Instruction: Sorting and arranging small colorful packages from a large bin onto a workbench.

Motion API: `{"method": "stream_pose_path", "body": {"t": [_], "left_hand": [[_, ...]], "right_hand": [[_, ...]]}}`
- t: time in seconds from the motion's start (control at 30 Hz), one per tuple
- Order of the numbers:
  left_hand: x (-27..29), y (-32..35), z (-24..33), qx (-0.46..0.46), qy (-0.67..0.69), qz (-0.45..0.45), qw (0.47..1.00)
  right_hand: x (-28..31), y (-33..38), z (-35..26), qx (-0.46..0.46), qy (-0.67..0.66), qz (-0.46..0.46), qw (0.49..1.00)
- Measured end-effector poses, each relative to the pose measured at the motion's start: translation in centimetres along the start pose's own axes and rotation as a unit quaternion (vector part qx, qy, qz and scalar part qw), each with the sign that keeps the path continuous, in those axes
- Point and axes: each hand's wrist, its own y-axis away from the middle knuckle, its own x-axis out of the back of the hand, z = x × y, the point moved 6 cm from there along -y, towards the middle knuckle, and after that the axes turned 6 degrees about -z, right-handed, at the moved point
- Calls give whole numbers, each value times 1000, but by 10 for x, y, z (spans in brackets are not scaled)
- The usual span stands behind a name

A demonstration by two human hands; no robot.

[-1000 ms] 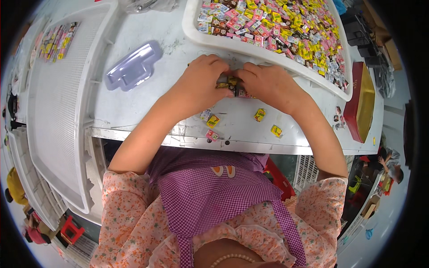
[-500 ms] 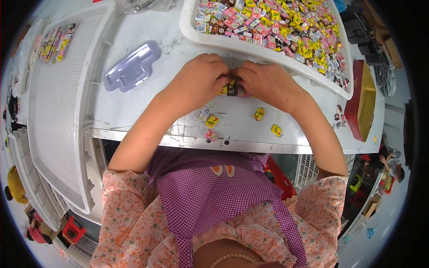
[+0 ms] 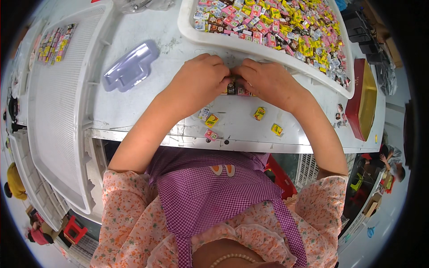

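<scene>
- Centrally, a cluster of small packets (image 3: pixel 231 89) shows between the two hands, at the white desk (image 3: pixel 234 127).
- The left hand (image 3: pixel 204 76) and right hand (image 3: pixel 267 82) curl in around it from either side; their fingertips are mostly hidden, so I cannot tell whether either grip is closed.
- Nearer the person lie three loose yellow packets (image 3: pixel 259 114) and a pink packet (image 3: pixel 211 134).
- Beyond the hands, a white tray (image 3: pixel 250 44) holds heaped packets (image 3: pixel 277 27).
- Leftward lies a clear plastic tray (image 3: pixel 129 67).
</scene>
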Motion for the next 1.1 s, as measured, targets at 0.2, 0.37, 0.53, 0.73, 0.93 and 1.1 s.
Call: {"method": "stream_pose_path", "body": {"t": [0.2, 0.37, 0.53, 0.73, 0.93, 1.1], "left_hand": [[-1, 0, 5, -19, -58, 9, 998], [-3, 1, 8, -40, -117, 10, 992], [-2, 3, 7, -46, -115, 22, 992], [-2, 4, 7, -45, -105, 33, 993], [0, 7, 2, -44, -74, 36, 996], [2, 12, 10, -60, -66, 66, 994]], "right_hand": [[-2, -1, 1, -16, 10, -21, 1000], [-1, -1, 1, -12, 5, -18, 1000], [-1, -2, -1, -20, -9, -32, 999], [-2, -1, -3, 4, 30, 1, 1000], [-1, -1, -10, 27, 101, 7, 994], [-2, 0, -12, 24, 123, 0, 992]]}}
